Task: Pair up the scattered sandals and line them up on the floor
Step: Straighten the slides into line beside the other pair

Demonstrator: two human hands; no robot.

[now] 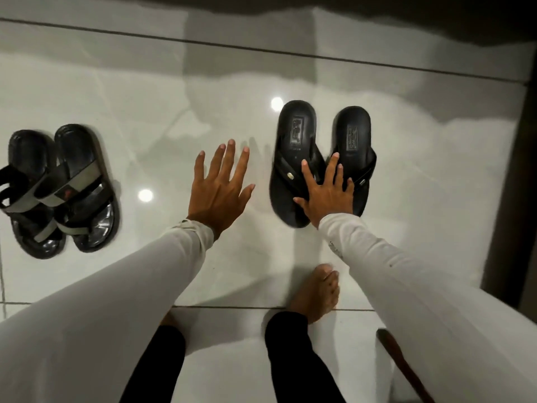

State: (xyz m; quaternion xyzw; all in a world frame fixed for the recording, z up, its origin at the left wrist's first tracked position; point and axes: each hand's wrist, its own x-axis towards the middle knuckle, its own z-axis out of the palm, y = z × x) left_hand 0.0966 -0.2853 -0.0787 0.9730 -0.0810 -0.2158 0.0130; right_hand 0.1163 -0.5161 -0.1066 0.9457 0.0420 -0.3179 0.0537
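Black thong sandals (321, 161): a pair, side by side, mid-right on the glossy white tile floor (162, 117). My right hand (327, 193) lies flat on them, fingers spread. Left hand (220, 187) open over bare tile. Grey-strapped sandals (55, 193) paired far left; dark wall edge (511, 170) right.

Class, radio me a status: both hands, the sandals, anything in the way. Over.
Left hand open, holding nothing. Right hand flat on black flip-flop pair, no grip. Strapped sandal pair side by side at left. Bare foot behind; tiled floor between pairs unobstructed.
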